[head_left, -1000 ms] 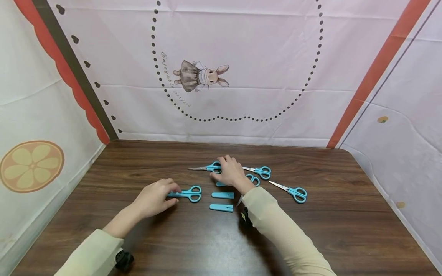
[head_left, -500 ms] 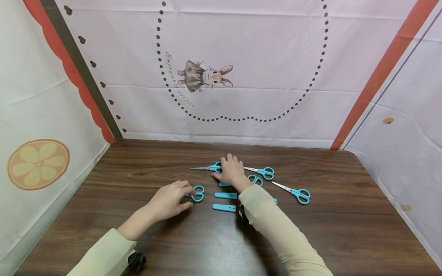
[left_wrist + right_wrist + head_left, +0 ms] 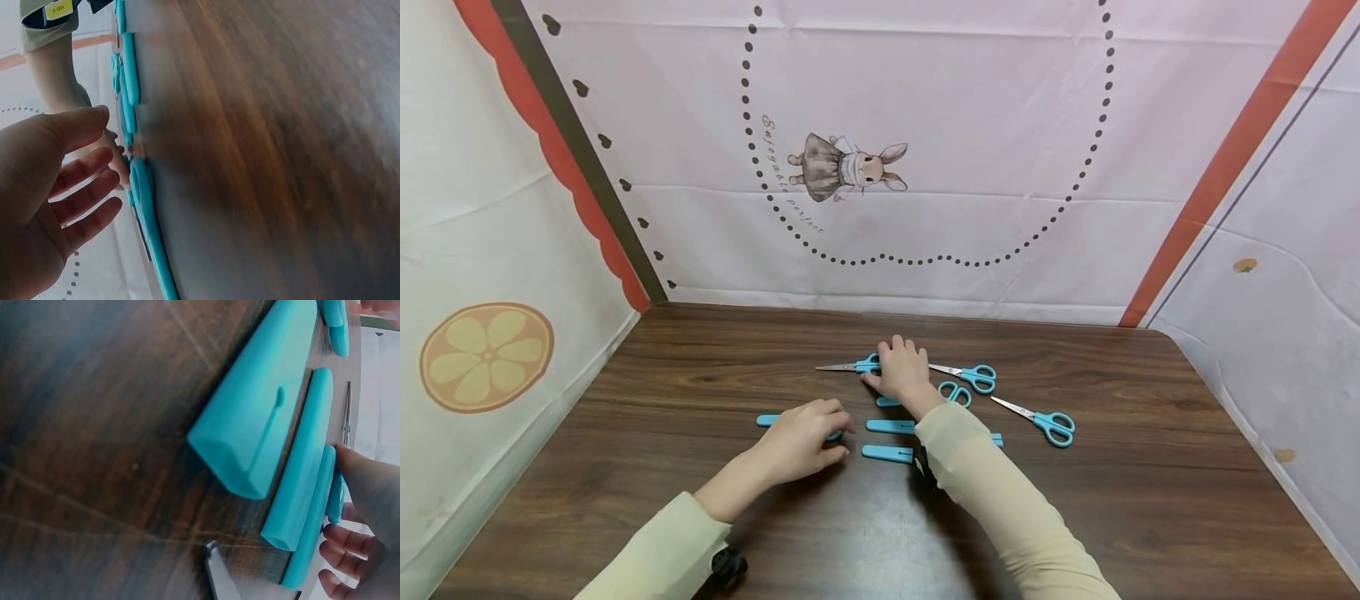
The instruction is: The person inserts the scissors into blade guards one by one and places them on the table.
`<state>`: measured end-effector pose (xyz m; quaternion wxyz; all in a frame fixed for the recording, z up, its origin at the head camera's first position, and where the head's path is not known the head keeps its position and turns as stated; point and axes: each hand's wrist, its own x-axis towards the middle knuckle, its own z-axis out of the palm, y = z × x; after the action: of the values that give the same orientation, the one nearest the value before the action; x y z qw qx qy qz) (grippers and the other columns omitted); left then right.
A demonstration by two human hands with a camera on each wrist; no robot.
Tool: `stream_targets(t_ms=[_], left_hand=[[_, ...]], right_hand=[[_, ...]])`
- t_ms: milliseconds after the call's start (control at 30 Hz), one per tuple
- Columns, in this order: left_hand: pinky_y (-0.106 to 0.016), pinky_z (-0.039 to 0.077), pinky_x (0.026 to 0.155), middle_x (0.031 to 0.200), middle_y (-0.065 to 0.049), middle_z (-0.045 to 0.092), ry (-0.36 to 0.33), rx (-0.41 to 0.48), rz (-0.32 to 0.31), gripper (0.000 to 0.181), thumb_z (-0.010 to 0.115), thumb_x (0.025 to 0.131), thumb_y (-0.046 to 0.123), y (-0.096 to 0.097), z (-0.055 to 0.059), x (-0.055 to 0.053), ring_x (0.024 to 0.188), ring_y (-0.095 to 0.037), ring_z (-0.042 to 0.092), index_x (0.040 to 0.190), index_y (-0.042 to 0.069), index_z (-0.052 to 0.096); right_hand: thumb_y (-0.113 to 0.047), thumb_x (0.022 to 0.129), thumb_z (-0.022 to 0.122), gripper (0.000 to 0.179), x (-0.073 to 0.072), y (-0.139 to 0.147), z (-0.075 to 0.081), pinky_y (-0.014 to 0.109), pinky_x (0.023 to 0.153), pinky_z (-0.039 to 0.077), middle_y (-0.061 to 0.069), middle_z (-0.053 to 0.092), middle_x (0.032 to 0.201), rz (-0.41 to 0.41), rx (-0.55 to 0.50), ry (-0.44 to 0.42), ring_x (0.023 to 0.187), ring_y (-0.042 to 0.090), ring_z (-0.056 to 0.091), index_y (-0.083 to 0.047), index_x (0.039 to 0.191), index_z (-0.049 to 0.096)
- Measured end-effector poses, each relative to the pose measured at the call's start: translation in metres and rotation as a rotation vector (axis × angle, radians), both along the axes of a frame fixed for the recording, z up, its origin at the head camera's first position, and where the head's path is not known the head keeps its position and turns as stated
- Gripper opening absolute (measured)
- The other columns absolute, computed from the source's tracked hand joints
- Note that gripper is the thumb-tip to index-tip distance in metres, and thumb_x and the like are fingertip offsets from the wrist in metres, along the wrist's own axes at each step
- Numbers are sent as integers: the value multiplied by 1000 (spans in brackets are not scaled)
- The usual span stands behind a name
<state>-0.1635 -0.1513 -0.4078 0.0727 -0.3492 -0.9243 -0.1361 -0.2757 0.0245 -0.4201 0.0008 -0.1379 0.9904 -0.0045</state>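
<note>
In the head view my left hand (image 3: 801,440) hovers with relaxed fingers over the handle end of turquoise scissors (image 3: 767,420) whose blades sit in a sheath. The left wrist view has its thumb and fingers apart, with nothing between them. My right hand (image 3: 902,371) lies over the handles of bare-bladed scissors (image 3: 838,367) pointing left, partly hiding them. Its thumb and fingers are loosely bent on either side of the handles in the right wrist view. Nearer me lie loose turquoise sheaths (image 3: 889,426), one of them large in the right wrist view (image 3: 259,403).
Right of my right hand lie bare scissors (image 3: 977,377) and another pair (image 3: 1051,426). More handles (image 3: 955,393) show beside my wrist. My right sleeve (image 3: 992,492) hides things under it, with a blade tip (image 3: 219,572) showing nearby. A fabric wall borders the wooden table (image 3: 1150,500).
My left hand has slid rightward along the sheathed scissors from their sheath to their handles, uncovering the sheath's left end. My right hand has stayed over the far scissors.
</note>
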Motion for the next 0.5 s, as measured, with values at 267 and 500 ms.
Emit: stream_targets(t_ms=[267, 500], left_hand=[[-25, 48, 64, 88, 6, 57, 0, 4, -30, 17, 72, 80, 27, 11, -3, -2, 77, -7, 55, 94, 21, 66], [-23, 47, 63, 87, 7, 57, -10, -1, -47, 16, 72, 80, 28, 16, -5, -2, 76, -7, 53, 93, 21, 66]], right_hand=[[-54, 85, 55, 55, 2, 5, 6, 45, 91, 41, 10, 55, 116, 43, -1, 36, 105, 29, 53, -13, 121, 53], [-51, 84, 58, 49, 5, 11, 14, 43, 82, 44, 6, 63, 93, 82, -30, 68, 88, 26, 59, -12, 113, 55]])
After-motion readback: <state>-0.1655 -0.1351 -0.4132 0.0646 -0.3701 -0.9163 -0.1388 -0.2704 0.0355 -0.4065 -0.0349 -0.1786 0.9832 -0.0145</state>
